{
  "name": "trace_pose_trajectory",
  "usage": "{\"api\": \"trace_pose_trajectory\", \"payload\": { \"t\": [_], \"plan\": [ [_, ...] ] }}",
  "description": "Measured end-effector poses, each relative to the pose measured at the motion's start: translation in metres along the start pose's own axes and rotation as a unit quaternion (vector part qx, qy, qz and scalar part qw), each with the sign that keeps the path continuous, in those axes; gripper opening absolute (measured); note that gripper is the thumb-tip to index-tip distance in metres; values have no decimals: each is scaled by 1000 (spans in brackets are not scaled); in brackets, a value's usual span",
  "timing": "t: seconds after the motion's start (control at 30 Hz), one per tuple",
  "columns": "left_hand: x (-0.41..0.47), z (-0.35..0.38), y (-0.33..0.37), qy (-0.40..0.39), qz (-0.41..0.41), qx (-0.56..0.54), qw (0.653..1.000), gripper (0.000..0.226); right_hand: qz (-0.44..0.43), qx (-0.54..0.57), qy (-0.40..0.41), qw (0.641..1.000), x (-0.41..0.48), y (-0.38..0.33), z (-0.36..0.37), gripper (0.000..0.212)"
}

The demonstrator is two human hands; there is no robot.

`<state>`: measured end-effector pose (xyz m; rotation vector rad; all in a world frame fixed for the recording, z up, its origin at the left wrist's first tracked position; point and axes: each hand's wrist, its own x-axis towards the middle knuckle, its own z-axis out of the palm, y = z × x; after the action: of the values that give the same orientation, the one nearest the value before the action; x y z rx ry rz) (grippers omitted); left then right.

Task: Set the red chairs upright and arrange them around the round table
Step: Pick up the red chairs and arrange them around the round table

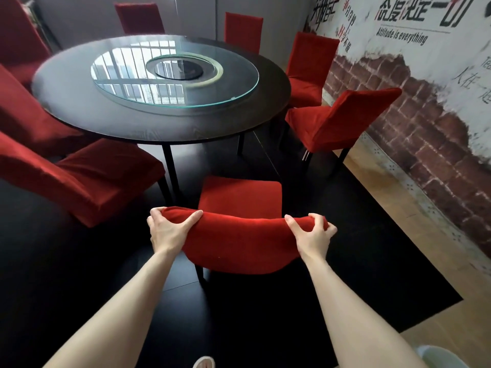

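Note:
A red chair (240, 241) stands upright right in front of me, its seat facing the dark round table (111, 120). My left hand (170, 228) grips the left end of its backrest top, and my right hand (312, 232) grips the right end. Several more red chairs stand around the table: one at the right (337, 120), another behind it (310, 65), two at the far side (243, 31) (139, 18), and more on the left (87, 181).
A glass turntable (170, 73) lies on the table. A dark rug (358, 261) covers the floor under the chairs, with wooden floor (393, 187) along the brick-patterned wall (425, 107) on the right. A pale bin (441, 357) sits at bottom right.

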<state>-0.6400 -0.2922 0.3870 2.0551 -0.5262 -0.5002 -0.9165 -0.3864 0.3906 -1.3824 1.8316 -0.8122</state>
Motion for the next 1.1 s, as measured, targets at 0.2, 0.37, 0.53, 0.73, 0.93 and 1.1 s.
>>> {"api": "trace_pose_trajectory", "payload": {
  "t": [0.2,0.37,0.53,0.73,0.93,1.1],
  "plan": [
    [-11,-5,-2,18,-11,6,1000,85,-10,7,-9,1000,-7,7,-4,61],
    [-18,-3,0,33,-10,8,999,84,-21,15,-27,999,-2,8,-11,57],
    [-41,5,-4,57,-25,-11,998,86,-36,11,-58,998,19,9,-24,50],
    [-60,3,-7,81,-40,-14,996,85,-56,2,-85,995,23,14,-26,53],
    [-92,9,-14,128,-45,-11,991,84,-68,13,-101,993,29,20,-34,69],
    [-109,29,-14,139,-67,-89,984,93,-70,38,-105,991,23,23,-33,86]
  ]
}}
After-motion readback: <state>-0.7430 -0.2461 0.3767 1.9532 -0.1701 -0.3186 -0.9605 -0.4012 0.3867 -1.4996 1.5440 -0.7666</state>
